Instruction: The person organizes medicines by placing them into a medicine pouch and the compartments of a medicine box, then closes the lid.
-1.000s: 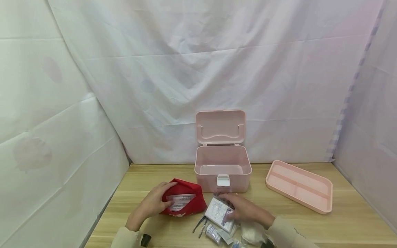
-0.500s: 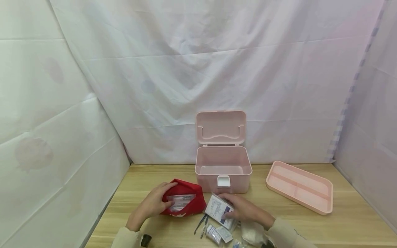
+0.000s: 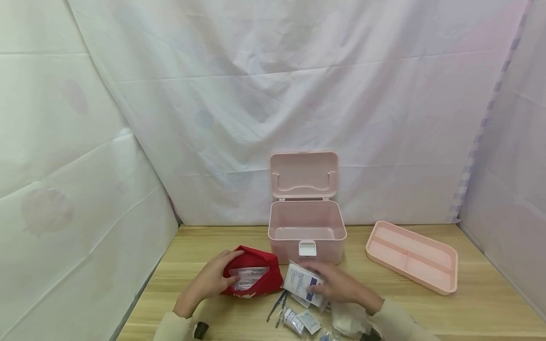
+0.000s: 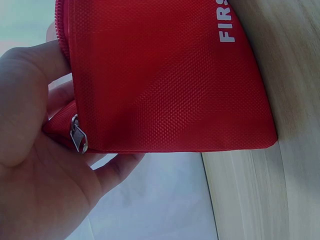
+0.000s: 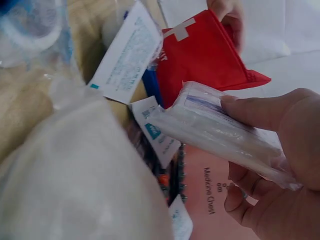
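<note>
In the head view my left hand (image 3: 209, 279) grips the left end of a red zip pouch (image 3: 271, 283), thumb at its open mouth. A printed packet (image 3: 249, 278) shows inside. The left wrist view shows the zip pull (image 4: 77, 136) beside my palm. My right hand (image 3: 341, 285) pinches a clear-wrapped white packet (image 3: 297, 278) with blue print, between thumb and fingers, just right of the pouch. Seen from the right wrist, this wrapped packet (image 5: 220, 132) is tilted above other small packets, one a white sachet (image 5: 127, 55).
Behind stands a pink medicine chest (image 3: 283, 251) with its lid up. A divided pink tray (image 3: 426, 258) lies to the right. Near the front are tweezers (image 3: 276, 305), a small bagged roll (image 3: 293, 320), a sachet (image 3: 310, 322) and a whitish bagged bundle (image 3: 347, 322).
My right hand has shifted slightly right and lifted the wrapped packet, uncovering another white packet beneath it. A sachet near the front came into fuller view. The left hand and pouch stayed put.
</note>
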### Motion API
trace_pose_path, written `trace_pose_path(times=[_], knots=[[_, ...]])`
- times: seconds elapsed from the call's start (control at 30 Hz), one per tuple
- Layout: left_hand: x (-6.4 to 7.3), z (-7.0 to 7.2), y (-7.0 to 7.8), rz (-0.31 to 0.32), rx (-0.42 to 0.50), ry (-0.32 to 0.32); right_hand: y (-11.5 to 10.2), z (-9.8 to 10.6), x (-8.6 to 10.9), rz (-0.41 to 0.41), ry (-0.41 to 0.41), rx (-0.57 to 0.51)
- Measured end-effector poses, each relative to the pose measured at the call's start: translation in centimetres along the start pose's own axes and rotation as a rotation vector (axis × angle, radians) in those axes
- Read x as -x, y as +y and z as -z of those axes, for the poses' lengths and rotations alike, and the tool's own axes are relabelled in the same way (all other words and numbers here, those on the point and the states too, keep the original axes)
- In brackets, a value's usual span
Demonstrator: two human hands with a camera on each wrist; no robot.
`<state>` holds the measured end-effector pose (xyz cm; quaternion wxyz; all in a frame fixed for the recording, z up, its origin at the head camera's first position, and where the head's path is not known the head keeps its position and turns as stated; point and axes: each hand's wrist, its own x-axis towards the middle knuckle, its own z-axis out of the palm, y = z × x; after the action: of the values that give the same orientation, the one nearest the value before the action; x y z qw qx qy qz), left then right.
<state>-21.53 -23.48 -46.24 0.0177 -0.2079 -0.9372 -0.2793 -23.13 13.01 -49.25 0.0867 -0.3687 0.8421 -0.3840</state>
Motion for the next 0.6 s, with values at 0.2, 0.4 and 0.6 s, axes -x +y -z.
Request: trace_pose_path(times=[0.2, 0.4, 0.6], knots=[[0.0, 0.1, 0.1, -0.011, -0.009, 0.012, -0.8, 0.8, -0.1, 0.062, 0.0, 0.007], [0.1, 0.1, 0.1, -0.031, -0.026, 0.03, -1.9, 1.6, -0.7, 0.131, 0.002, 0.055], [0.2, 0.0, 0.1, -0.013, -0.004, 0.013, -2.7, 2.5, -1.0, 0.113, -0.031, 0.082]])
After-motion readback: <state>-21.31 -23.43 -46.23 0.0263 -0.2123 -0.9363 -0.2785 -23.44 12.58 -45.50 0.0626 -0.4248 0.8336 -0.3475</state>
